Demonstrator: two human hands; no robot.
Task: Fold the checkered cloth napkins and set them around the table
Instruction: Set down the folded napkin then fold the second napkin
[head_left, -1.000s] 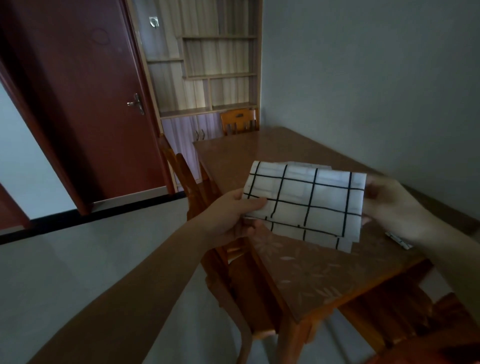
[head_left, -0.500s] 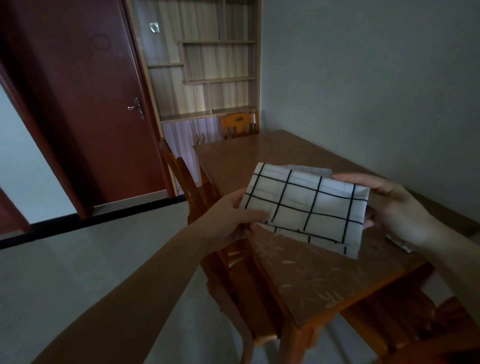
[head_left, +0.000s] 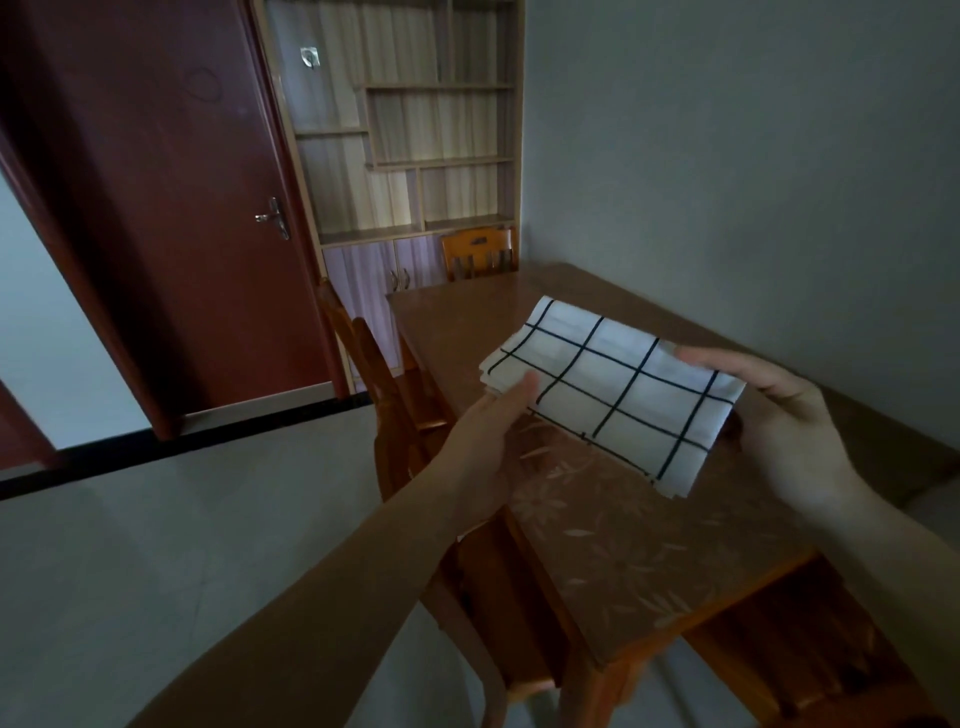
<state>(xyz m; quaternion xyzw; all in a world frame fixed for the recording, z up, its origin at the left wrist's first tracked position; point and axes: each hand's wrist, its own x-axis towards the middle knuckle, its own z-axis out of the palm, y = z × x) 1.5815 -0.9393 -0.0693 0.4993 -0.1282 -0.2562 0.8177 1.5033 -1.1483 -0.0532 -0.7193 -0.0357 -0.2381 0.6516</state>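
**The folded napkin could slip or flop open before it lands**

I see the folded checkered napkin (head_left: 613, 395) held up in the air, just over the near half of the wooden table (head_left: 623, 551). It is not lying on the table yet. It looks folded into a thick, neat block with a few layers at its edges.

My left hand (head_left: 493, 441) holds the left end, with the thumb on top and the other fingers hidden under the cloth. My right hand (head_left: 779, 431) is at the right end. Its fingers reach along the far edge, and the rest sits under or behind the cloth, so I cannot tell how tight that hold is. The two hands are apart, one at each end.

What could go wrong, I think:

- The near corner hangs down loose. If I let go too soon, the layers could fall open and the fold would be lost.
- If one hand lets go first, the cloth could swing and land crooked.
- The near edge of the table is close. Set down too near it, the napkin could slide off toward the chair (head_left: 384, 384) or the floor.
- The room is dim, so I may misjudge how high the cloth is.
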